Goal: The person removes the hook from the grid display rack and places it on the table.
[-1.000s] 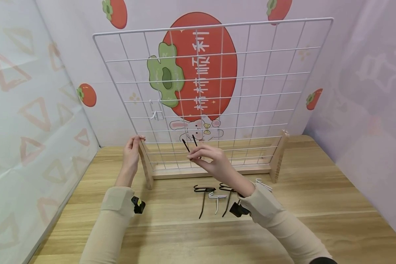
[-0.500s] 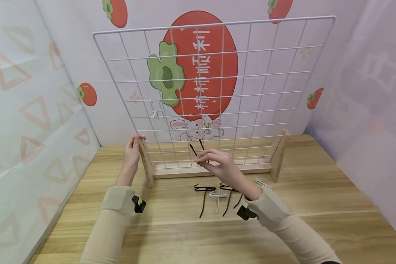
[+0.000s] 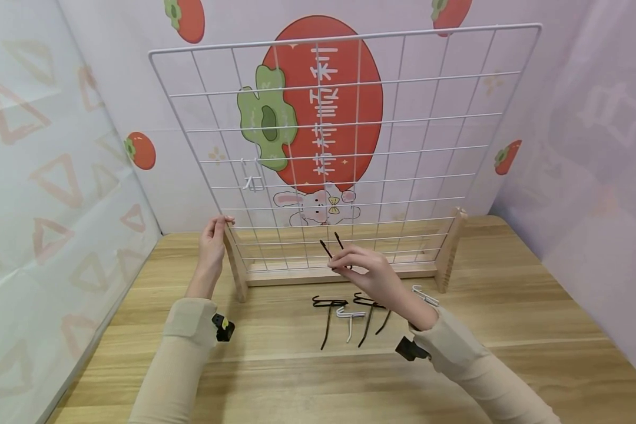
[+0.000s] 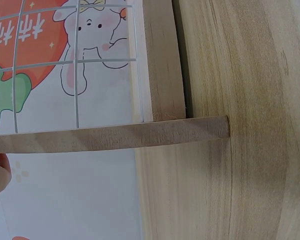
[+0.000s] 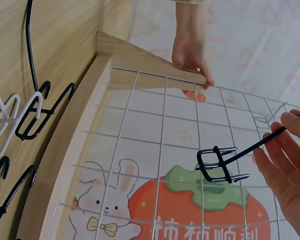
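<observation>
My left hand (image 3: 211, 244) grips the top of the left wooden upright (image 3: 233, 259) of a stand that carries a white wire grid panel (image 3: 344, 39). In the right wrist view, the thumb and fingers of my right hand (image 5: 292, 170) pinch the stem of a black metal display hook (image 5: 213, 166). Its bracket end points toward the grid; the head view shows that hand (image 3: 368, 272) in front of the lower grid. Whether the hook touches the wires is unclear. A white hook (image 3: 253, 184) hangs on the grid's left side.
On the wooden table (image 3: 275, 377), in front of the stand, lie a black hook (image 3: 327, 304), a white hook (image 3: 351, 314) and another black hook (image 3: 370, 312). My right wrist partly covers one more black hook. A white hook (image 3: 426, 296) lies by the right upright (image 3: 447, 259).
My right hand has moved right and slightly down, carrying the black hook along the front of the grid. My left hand stays in place on the upright.
</observation>
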